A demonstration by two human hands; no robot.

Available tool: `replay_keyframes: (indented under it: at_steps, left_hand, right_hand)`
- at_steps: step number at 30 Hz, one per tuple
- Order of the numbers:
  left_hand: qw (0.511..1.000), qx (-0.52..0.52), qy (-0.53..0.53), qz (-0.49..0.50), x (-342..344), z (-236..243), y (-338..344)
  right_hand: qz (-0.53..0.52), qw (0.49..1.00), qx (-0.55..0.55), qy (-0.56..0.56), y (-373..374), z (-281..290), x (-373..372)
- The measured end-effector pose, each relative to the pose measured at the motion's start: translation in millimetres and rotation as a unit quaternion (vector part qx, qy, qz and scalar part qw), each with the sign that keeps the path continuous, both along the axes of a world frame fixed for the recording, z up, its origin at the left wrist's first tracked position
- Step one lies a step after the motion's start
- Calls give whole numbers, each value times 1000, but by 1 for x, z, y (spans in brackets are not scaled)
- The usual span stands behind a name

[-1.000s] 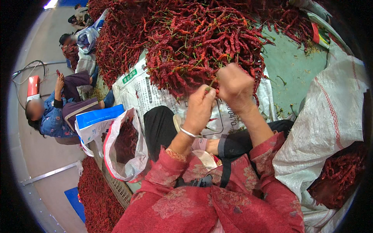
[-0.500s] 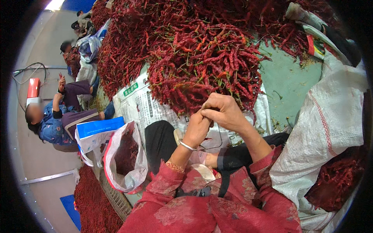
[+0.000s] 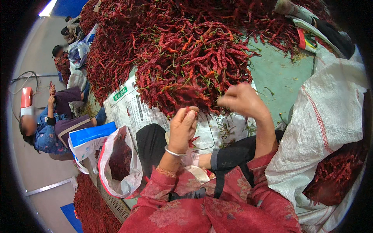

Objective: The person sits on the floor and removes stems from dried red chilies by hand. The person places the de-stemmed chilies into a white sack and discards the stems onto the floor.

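A heap of dried red chillies (image 3: 190,62), many with green stems, lies before me on a white printed sack (image 3: 120,101). My left hand (image 3: 182,128), wearing a silver bangle, is closed at the heap's near edge, red chilli showing between thumb and fingers. To its upper right, my right hand (image 3: 244,101) is slightly blurred, its loosely bent fingers apart at the heap's edge; I make out nothing in them. Below both hands are my crossed legs in dark trousers.
At left, a co-worker (image 3: 50,132) holds chillies; other people sit farther back. Near my left are an open bag (image 3: 132,171) and a plastic crate (image 3: 116,204). At right, a white woven sack (image 3: 303,128) lies beside more chillies (image 3: 334,174). Another person's leg (image 3: 326,27) shows top right.
My hands were together half a second ago and are now apart. The right has moved up and right with fingers loosened; the left has shifted slightly left, red chilli now showing in it.
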State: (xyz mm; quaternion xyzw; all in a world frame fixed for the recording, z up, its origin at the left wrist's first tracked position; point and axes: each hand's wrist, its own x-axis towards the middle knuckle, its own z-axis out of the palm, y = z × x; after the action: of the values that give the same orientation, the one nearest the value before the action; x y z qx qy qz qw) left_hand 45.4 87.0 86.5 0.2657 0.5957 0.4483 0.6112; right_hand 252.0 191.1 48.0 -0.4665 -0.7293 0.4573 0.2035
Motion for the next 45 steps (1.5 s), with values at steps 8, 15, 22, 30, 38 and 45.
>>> replay_keyframes:
  at_steps: [8, 15, 22, 30, 38, 45]
  left_hand:
    - [987, -73, -139, -33, 0, 7, -3]
    - [910, 235, 322, -113, 18, 37, -2]
    - [575, 385, 680, -241, 22, 49, 29]
    - [957, 111, 259, -64, 14, 1, 23]
    - [851, 298, 429, -60, 23, 17, 71]
    - [719, 202, 640, -182, 17, -1, 114]
  right_hand:
    - [-337, 928, 139, 76, 32, -49, -40]
    - [-54, 964, 39, 256, -7, 6, -28]
    - [102, 957, 138, 235, -13, 18, -25]
    - [-176, 959, 208, -83, -2, -8, -25]
    - [-245, 930, 253, 106, 13, -24, -38]
    - [-272, 931, 152, 189, 14, -27, -33]
